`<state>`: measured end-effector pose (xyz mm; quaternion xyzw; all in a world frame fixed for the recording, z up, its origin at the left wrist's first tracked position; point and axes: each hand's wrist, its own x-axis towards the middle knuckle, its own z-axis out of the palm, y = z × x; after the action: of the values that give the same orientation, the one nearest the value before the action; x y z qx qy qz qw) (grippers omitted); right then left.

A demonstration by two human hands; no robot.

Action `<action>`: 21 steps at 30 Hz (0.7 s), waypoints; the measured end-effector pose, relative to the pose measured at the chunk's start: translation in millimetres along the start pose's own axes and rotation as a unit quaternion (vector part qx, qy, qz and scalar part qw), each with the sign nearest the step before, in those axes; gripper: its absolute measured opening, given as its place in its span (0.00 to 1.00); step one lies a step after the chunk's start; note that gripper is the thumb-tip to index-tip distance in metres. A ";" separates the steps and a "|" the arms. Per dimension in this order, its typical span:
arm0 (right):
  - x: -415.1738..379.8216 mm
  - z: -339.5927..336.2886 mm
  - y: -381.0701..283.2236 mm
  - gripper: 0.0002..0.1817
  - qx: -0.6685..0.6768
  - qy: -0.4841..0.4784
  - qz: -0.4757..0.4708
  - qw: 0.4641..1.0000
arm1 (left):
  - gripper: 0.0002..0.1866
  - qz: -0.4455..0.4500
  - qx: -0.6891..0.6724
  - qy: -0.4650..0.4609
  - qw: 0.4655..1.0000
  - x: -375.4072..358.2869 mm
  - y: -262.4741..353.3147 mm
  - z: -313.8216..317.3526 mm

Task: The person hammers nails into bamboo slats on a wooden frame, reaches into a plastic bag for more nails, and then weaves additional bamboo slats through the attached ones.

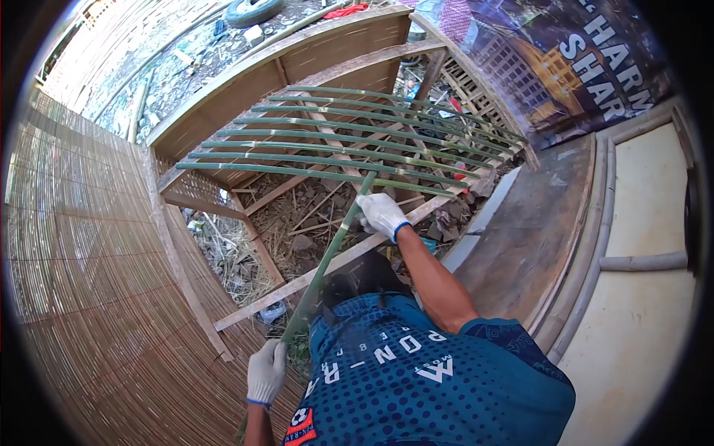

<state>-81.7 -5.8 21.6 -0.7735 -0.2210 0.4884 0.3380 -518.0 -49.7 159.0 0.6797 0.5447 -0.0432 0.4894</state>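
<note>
A long green bamboo strip [327, 256] runs diagonally past the front of the body. Near its upper end my right hand [382, 215], in a white glove with a blue cuff, is closed round it. Lower down, my left hand [267, 372], gloved too, is closed on the same strip. The strip's tip touches or overlaps the nearest of several green bamboo slats [297, 160]. Those slats lie side by side across a wooden frame [335, 267], with gaps between them.
A woven bamboo screen [82, 245] stands at left. Stones and dry straw [297, 208] show beneath the frame. A brown board [528, 230] and a pale panel with bamboo edging [639, 327] are at right, a printed banner [550, 67] above. A tyre [253, 11] lies beyond.
</note>
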 end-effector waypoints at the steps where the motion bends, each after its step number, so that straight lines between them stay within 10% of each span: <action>1: -6.3 -9.1 -7.9 0.20 -0.079 -0.010 0.001 0.997 | 0.14 0.014 -0.001 0.017 1.000 10.0 -19.8 11.4; 5: -21.1 -41.2 -28.8 0.12 -0.239 0.345 -0.288 0.861 | 0.14 0.010 0.001 0.028 1.000 38.3 -48.4 39.0; 11: 31.9 -76.8 -32.1 0.13 -0.481 0.189 -0.170 0.839 | 0.15 -0.009 -0.043 0.026 0.999 51.5 -63.9 60.7; 21: 39.2 -51.1 -13.9 0.12 -0.286 0.329 -0.243 0.867 | 0.15 -0.028 -0.111 0.012 0.993 63.3 -99.0 87.3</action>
<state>-18.9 14.3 23.2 -0.8740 -0.4080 0.0237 0.2629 -528.6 -74.8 15.2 0.6060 0.5709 0.0121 0.5538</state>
